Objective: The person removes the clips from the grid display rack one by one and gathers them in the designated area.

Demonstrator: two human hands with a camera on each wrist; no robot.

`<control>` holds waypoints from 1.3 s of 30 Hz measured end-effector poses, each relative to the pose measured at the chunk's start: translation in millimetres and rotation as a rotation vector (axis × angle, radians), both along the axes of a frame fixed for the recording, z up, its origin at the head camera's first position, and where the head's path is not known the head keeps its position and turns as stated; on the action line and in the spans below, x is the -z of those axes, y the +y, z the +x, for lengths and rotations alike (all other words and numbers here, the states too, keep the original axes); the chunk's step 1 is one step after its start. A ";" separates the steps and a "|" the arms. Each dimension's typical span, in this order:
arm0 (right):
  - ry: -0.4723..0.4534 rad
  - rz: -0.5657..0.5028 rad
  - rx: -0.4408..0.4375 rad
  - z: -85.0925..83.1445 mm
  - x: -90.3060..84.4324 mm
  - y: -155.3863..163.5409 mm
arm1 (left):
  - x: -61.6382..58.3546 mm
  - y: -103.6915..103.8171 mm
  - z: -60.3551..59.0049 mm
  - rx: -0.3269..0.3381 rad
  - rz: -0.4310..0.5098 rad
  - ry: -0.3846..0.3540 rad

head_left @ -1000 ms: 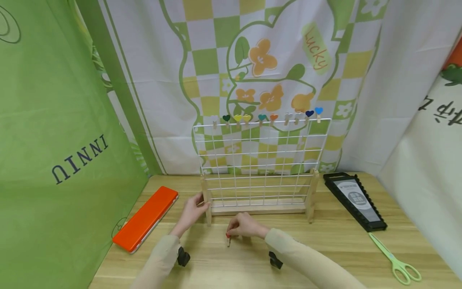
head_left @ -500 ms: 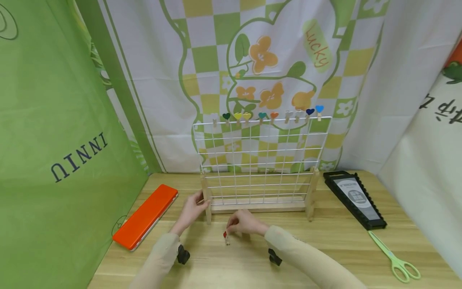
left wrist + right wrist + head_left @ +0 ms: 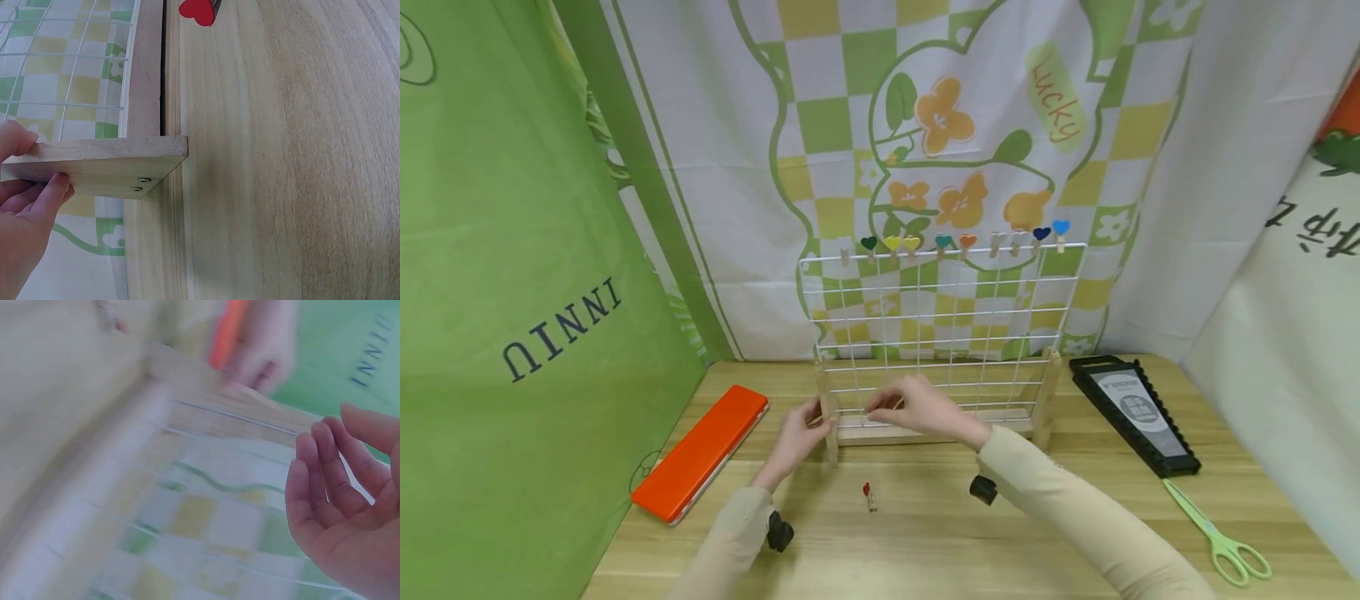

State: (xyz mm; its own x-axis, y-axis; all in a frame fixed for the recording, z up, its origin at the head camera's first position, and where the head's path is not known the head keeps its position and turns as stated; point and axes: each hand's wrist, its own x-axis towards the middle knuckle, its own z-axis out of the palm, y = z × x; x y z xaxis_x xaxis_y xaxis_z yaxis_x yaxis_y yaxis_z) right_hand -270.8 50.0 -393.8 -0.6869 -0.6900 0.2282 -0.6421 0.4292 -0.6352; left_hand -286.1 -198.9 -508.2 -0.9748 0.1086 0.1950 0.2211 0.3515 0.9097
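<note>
A white wire grid [image 3: 917, 342] stands in a wooden base, with heart-topped clothespins along its top bar, among them a teal clothespin [image 3: 943, 242]. My left hand [image 3: 797, 437] grips the wooden side post [image 3: 106, 150] at the left, thumb on one face and fingers on the other. In front of the lower grid hovers my right hand [image 3: 917, 406], empty, its fingers loosely bent in the right wrist view. A clothespin with a red heart [image 3: 868, 497] lies on the table, apart from both hands.
To the left lies an orange-red case [image 3: 703, 452]. A black toothed holder [image 3: 1137, 415] and green-handled scissors [image 3: 1219, 536] are at the right on the wooden table [image 3: 925, 550]. Printed cloth [image 3: 730, 192] hangs behind and at the sides.
My right hand has let go of the red-heart clothespin and risen away toward the grid. The clothespin now lies on the table. My left hand stays on the post.
</note>
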 end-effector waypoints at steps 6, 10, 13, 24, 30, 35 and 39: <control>0.118 -0.066 0.022 -0.6 -71.7 6.1 | -0.2 -1.8 -0.9 0.008 -0.005 0.004; 0.204 -0.118 0.045 -4.0 -116.7 8.3 | 1.9 -2.5 -1.1 0.016 -0.013 0.018; 0.270 -0.157 0.063 -7.4 -146.9 9.5 | 3.8 -2.9 -1.6 0.016 -0.009 0.025; 0.391 -0.200 0.172 -29.2 -211.1 3.8 | 2.0 -1.6 -0.8 0.017 0.002 0.030; 0.413 -0.065 0.174 -45.5 -212.8 -6.7 | 4.8 -2.8 -3.4 0.008 -0.005 0.032; 0.386 0.025 0.173 -52.7 -212.7 -13.7 | 2.9 -2.4 -1.4 0.015 -0.006 0.032; 0.379 0.053 0.176 -55.9 -212.2 -16.0 | 2.0 -2.3 -1.2 0.016 -0.015 0.032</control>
